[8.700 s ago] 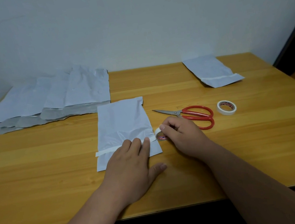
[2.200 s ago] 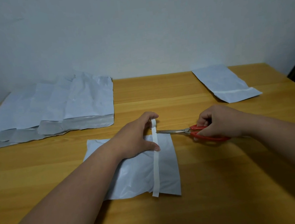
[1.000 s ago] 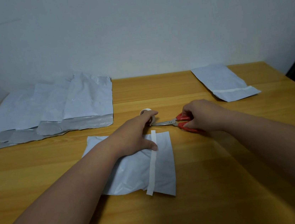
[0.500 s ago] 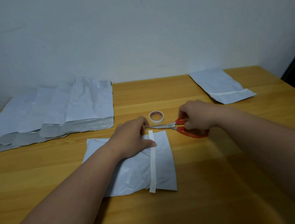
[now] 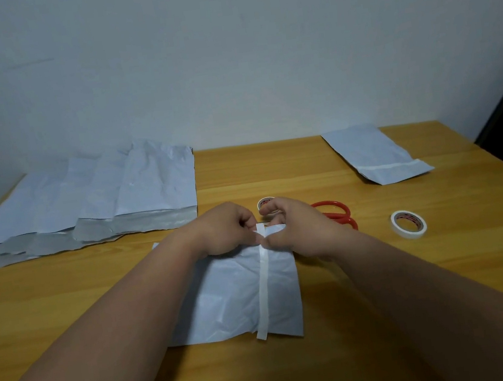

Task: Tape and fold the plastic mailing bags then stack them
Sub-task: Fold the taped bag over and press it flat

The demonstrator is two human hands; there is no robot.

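Having just put down the scissors [image 5: 337, 213], I am now pinching the far end of the tape strip [image 5: 262, 279] with both hands [image 5: 221, 228] [image 5: 292, 225], sealing the bag [image 5: 243, 292] lying mid-surface, so folding looks next.

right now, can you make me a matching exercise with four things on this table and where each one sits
Things:
1. scissors
2. taped bag
3. pile of untaped bags
4. bag being taped

Places:
A. far left of the table
B. under both hands, near the front edge
C. far right corner, lying alone
D. just behind the right hand, partly hidden by it

Pairs: 1-D, 2-C, 3-A, 4-B
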